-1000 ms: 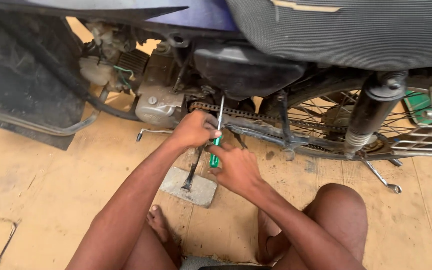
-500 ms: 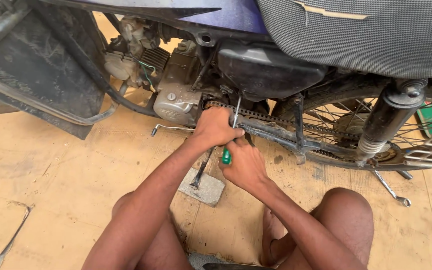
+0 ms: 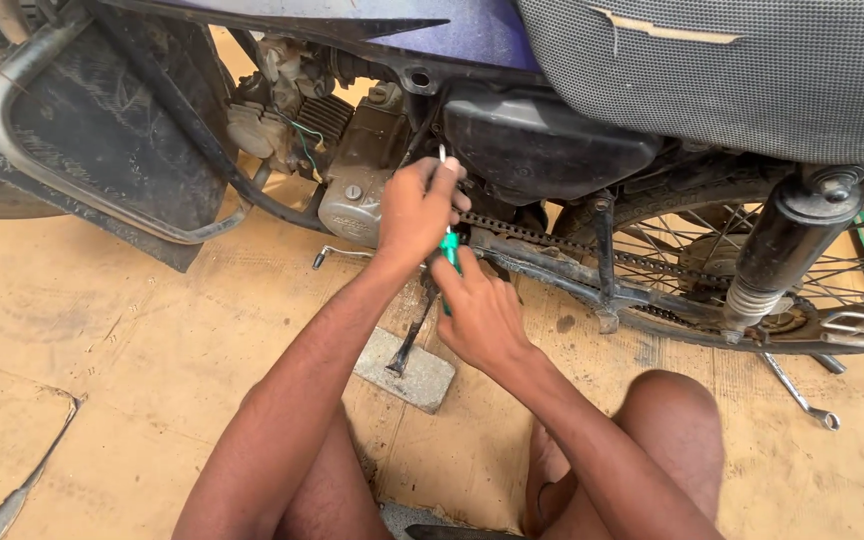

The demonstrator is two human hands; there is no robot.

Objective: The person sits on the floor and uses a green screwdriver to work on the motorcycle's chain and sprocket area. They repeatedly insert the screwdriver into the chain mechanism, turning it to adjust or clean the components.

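Left hand (image 3: 417, 210) grips the screwdriver (image 3: 447, 245) shaft; right hand (image 3: 477, 315) is closed on its green handle, beside the chain (image 3: 552, 240).

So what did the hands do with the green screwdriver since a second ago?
Both hands kept hold of the screwdriver. The left hand slid up its metal shaft toward the tip, and the tool now stands more upright by the chain. The right hand stayed on the green handle. The view also shifted, showing more of the engine. The kickstand on its block and the wrench on the floor did not move.
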